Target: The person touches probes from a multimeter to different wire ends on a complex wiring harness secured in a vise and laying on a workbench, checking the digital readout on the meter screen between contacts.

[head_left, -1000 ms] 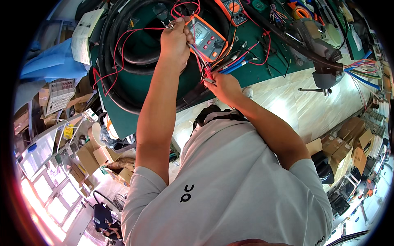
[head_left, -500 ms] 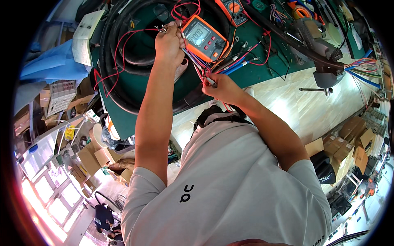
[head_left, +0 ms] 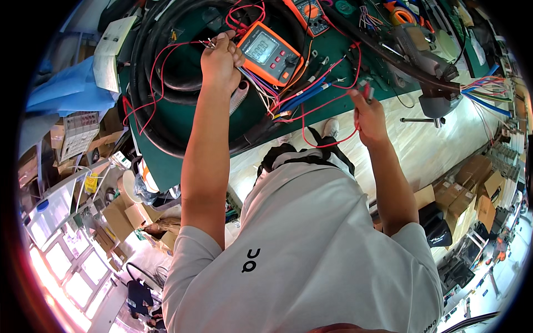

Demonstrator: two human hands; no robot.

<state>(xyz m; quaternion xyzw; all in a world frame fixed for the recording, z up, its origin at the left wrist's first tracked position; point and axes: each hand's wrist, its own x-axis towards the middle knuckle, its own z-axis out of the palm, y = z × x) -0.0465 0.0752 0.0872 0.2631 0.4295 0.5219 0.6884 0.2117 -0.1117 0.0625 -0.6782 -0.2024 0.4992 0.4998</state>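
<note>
My left hand (head_left: 221,62) is closed around the bared ends of several thin wires (head_left: 210,43), just left of an orange digital meter (head_left: 270,54) with a lit display. The wires run down from it into a thick black cable (head_left: 256,133) at the table edge. My right hand (head_left: 370,119) is raised past the table edge, closed on a small grey-and-red tool (head_left: 368,93) whose exact kind is unclear. A thin red wire (head_left: 325,145) loops between the cable's wires and this hand. Blue wires (head_left: 311,94) fan out below the meter.
A coiled black cable (head_left: 145,72) fills the table's left. A second orange meter (head_left: 312,16) lies farther back. A bench vise (head_left: 436,77) grips another multi-wire cable at the right. Cardboard boxes (head_left: 455,191) stand on the floor at right.
My right hand has moved right and away from the wire bundle with the tool, and a red wire now loops out toward it. My left hand keeps its hold on the wires.
</note>
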